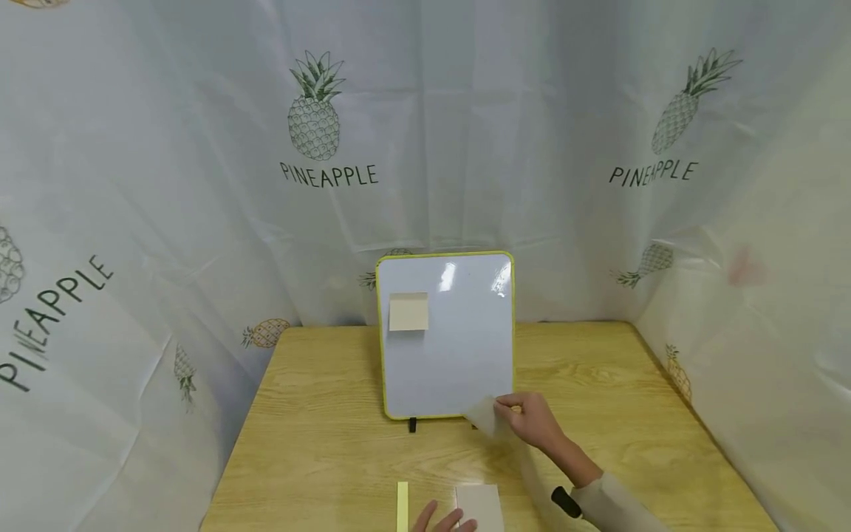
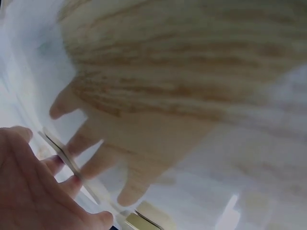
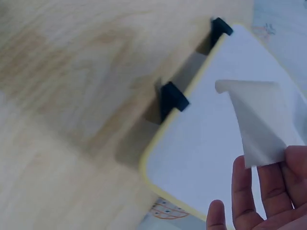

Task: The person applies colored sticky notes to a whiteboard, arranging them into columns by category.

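My right hand (image 1: 535, 423) pinches a sticky note (image 3: 261, 120) between thumb and fingertips. The cream sheet bends, and one corner curls in the right wrist view. It overlaps the lower right of a whiteboard (image 1: 452, 362) with a yellow frame. Another cream sticky note (image 1: 408, 312) is stuck on the board's upper left. Low at the front, my left hand (image 1: 444, 520) has its fingers spread, fingertips at a pad of cream sticky notes (image 1: 482, 506). The left wrist view shows that pad edge-on (image 2: 62, 155) against the fingers.
A narrow yellow pad (image 1: 402, 506) lies left of the left hand. Black feet (image 1: 412, 425) prop the whiteboard on the wooden table (image 1: 306, 443). A pineapple-print curtain (image 1: 233, 148) hangs behind and along both sides.
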### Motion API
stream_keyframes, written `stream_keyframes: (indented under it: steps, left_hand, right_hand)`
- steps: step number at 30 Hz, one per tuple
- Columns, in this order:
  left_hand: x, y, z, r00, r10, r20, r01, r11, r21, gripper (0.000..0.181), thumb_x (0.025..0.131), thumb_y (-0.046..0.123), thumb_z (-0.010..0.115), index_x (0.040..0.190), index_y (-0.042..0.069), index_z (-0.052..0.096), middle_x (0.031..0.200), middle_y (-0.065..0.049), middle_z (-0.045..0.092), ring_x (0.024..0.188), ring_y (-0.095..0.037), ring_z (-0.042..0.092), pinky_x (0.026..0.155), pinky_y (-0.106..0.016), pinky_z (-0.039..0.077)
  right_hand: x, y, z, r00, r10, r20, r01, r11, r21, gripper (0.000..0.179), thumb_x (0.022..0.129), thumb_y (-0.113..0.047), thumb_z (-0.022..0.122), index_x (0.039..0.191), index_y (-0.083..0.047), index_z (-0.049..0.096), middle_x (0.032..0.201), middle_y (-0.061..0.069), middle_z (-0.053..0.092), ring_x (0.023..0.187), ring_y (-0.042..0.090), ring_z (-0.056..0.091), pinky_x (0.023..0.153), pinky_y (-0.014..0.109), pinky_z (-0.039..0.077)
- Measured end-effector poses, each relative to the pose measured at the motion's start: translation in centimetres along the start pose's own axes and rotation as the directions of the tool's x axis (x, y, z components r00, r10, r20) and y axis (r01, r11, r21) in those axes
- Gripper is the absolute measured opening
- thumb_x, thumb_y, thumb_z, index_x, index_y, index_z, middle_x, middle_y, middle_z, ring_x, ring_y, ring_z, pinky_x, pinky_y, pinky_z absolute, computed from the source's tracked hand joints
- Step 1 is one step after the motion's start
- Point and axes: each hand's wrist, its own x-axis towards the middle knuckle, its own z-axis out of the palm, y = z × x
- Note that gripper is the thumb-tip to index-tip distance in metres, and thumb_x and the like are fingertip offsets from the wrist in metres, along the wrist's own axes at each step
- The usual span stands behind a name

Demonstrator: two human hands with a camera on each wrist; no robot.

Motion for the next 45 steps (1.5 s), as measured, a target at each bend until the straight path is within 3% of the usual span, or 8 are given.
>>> stream_keyframes:
  steps: [5,11,14,21,27,29,37,45]
  left_hand:
    - [-0.5,-0.3,0.7,1.000,0.023,0.010,-0.023,1.000,0.003,0.061,0.097,0.060,0.046,0.147,0.024,0.047,0.140,0.001,0.059,0.124,-0.019,0.059,0.104,-0.056,0.041]
    - [-1.1,-0.8,0.5,0.974,0.030,0.223,-0.006,0.994,-0.107,0.063,0.098,0.063,0.040,0.154,0.034,0.034,0.156,0.004,0.041,0.140,-0.016,0.044,0.121,-0.059,0.008]
    - [-0.5,-1.8,-0.2,0.944,0.074,0.320,-0.039,0.993,-0.114,0.067,0.098,0.067,0.036,0.157,0.035,0.026,0.158,0.006,0.036,0.143,-0.015,0.040,0.121,-0.057,0.002]
    - [2.6,-4.1,-2.7,0.847,0.154,0.510,-0.094,0.985,-0.142,0.073,0.099,0.069,0.022,0.160,0.032,0.008,0.158,0.010,0.034,0.140,-0.011,0.041,0.114,-0.047,0.030]
    - [5.2,-6.5,-4.0,0.808,0.123,0.576,0.078,0.947,-0.311,0.067,0.101,0.064,0.029,0.159,0.033,0.017,0.154,0.005,0.044,0.137,-0.016,0.047,0.100,-0.049,0.046]
    - [5.9,-7.6,-4.7,0.775,0.091,0.625,0.190,0.910,-0.368,0.062,0.103,0.059,0.030,0.159,0.034,0.017,0.154,0.001,0.043,0.138,-0.020,0.045,0.100,-0.055,0.043]
    - [6.7,-12.4,-7.1,0.703,-0.136,0.698,0.551,0.724,-0.415,0.051,0.106,0.044,0.037,0.156,0.031,0.031,0.160,-0.009,0.033,0.145,-0.039,0.033,0.106,-0.072,0.018]
    - [4.4,-17.1,-7.8,0.640,-0.395,0.659,0.659,0.723,-0.206,0.055,0.104,0.044,0.042,0.156,0.028,0.033,0.162,-0.015,0.026,0.147,-0.043,0.026,0.109,-0.073,0.008]
  right_hand:
    - [0.6,-0.8,-0.5,1.000,-0.010,0.001,0.010,0.999,0.035,0.020,0.095,-0.019,0.067,0.102,-0.004,0.079,0.105,0.015,0.075,0.095,0.033,0.072,0.070,0.031,0.056]
    - [1.2,-1.5,-0.6,0.987,-0.144,-0.070,0.142,0.989,-0.037,0.015,0.092,-0.010,0.068,0.099,-0.003,0.079,0.099,0.014,0.076,0.082,0.028,0.073,0.066,0.036,0.058]
    - [2.0,-2.1,-0.8,0.954,-0.270,-0.130,0.250,0.956,-0.154,0.013,0.088,-0.004,0.070,0.096,-0.003,0.080,0.093,0.011,0.077,0.074,0.022,0.072,0.061,0.032,0.055]
    - [4.3,-3.7,-1.2,0.867,-0.470,-0.165,0.374,0.834,-0.406,0.013,0.082,-0.003,0.072,0.090,-0.010,0.080,0.082,0.002,0.077,0.074,0.017,0.070,0.073,0.042,0.055]
    - [5.5,-4.3,-0.9,0.816,-0.555,-0.164,0.419,0.763,-0.492,0.012,0.082,-0.008,0.072,0.091,-0.012,0.080,0.077,0.000,0.076,0.073,0.018,0.068,0.073,0.040,0.053]
    - [5.8,-4.5,-0.8,0.802,-0.573,-0.166,0.432,0.750,-0.500,0.011,0.081,-0.009,0.072,0.089,-0.012,0.080,0.076,-0.001,0.076,0.072,0.017,0.068,0.072,0.040,0.053]
    - [7.1,-5.2,-0.5,0.771,-0.610,-0.180,0.448,0.722,-0.527,0.011,0.082,-0.009,0.072,0.090,-0.010,0.079,0.078,0.001,0.076,0.073,0.020,0.069,0.076,0.044,0.054]
    - [8.1,-5.9,0.5,0.735,-0.642,-0.219,0.429,0.690,-0.583,0.016,0.085,-0.011,0.069,0.098,-0.010,0.079,0.083,0.002,0.077,0.079,0.021,0.070,0.079,0.042,0.052]
